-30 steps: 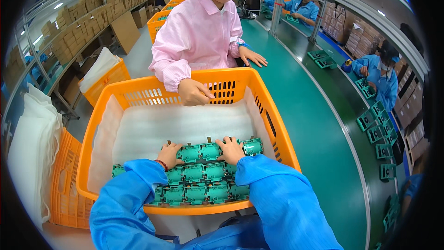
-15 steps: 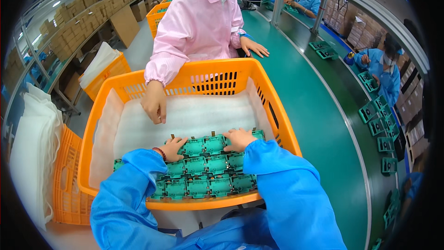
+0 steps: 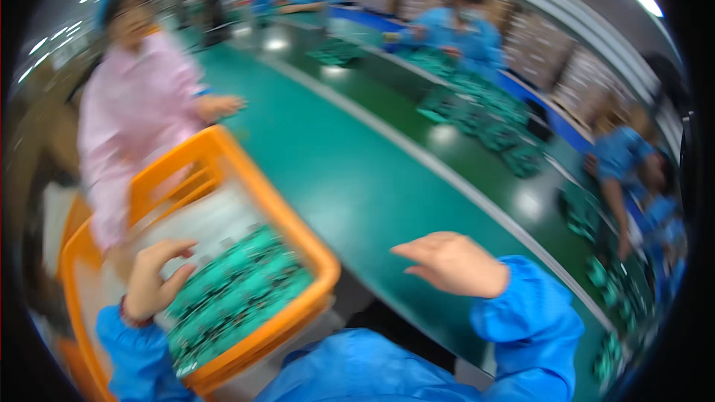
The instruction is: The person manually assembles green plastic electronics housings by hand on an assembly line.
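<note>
Green rectangular plastic units (image 3: pixel 234 294) lie in rows inside an orange crate (image 3: pixel 279 197), on a white sheet (image 3: pixel 216 212). Over the left part of these units is my left hand (image 3: pixel 153 283), thumb and fingers apart in a curve, with nothing between them. My right hand (image 3: pixel 458 264) hovers above the green tabletop (image 3: pixel 335 193), to the right of the crate. Its fingers stretch out to the left and hold nothing that I can see. Motion blur smears the picture, so details of the units are lost.
A person in a pink smock (image 3: pixel 138 85) stands beyond the crate, one arm reaching down at its left side. A conveyor (image 3: pixel 387 100) carrying green units (image 3: pixel 477 115) runs along the right. Several people in blue work beside it, under a metal frame.
My view has swung to the right, so the crate now appears at the left. Both hands have lifted off the green units, and my right hand has moved out over the tabletop.
</note>
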`<state>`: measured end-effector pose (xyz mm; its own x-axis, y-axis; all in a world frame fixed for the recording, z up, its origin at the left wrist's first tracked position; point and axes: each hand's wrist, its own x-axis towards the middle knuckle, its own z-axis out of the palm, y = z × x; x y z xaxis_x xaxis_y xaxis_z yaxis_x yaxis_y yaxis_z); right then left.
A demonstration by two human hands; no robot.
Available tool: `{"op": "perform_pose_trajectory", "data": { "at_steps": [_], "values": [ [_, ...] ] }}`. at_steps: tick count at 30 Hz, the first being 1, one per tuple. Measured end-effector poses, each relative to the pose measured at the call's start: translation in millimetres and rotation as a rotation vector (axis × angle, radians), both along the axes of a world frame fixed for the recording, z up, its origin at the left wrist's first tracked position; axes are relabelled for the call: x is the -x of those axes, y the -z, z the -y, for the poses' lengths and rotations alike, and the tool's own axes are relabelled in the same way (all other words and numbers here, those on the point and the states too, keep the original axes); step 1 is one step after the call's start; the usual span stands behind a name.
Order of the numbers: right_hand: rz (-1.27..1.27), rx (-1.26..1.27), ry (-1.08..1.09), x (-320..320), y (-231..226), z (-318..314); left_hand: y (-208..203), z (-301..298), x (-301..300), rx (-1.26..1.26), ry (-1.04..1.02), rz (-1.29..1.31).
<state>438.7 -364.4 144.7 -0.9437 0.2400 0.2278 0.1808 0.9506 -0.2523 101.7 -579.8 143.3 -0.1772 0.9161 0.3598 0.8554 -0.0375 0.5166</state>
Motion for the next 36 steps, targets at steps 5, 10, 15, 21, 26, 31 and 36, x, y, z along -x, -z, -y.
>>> {"op": "perform_pose_trajectory", "data": {
  "at_steps": [5, 10, 15, 21, 26, 31, 36],
  "values": [
    [-0.066, 0.131, 0.342, -104.8, 35.6, 16.3, -58.4, -117.1, -111.2, -0.024, 0.547, -0.124],
    [0.018, 0.017, 0.857, -217.6, 42.7, 32.2, -44.1, -243.7, -227.6, -0.013, 1.107, -0.086],
    [-0.148, -0.046, 1.442, -362.1, 61.5, 30.3, 33.1, -312.2, -352.2, 0.025, 1.265, 0.205],
    [-0.368, 0.017, 1.750, -503.3, 114.8, -17.0, 117.4, -330.2, -419.6, 0.209, 1.091, 0.768],
    [-0.370, 0.197, 1.704, -538.2, 129.1, -43.2, 142.5, -330.5, -402.0, 0.254, 1.028, 0.881],
    [-0.463, 0.136, 1.575, -524.7, 146.9, -58.5, 143.9, -330.5, -397.5, 0.262, 0.994, 0.913],
    [-0.479, 0.090, 1.574, -467.5, 137.3, -74.0, 140.1, -326.2, -402.6, 0.244, 1.084, 0.782]
  ]
}}
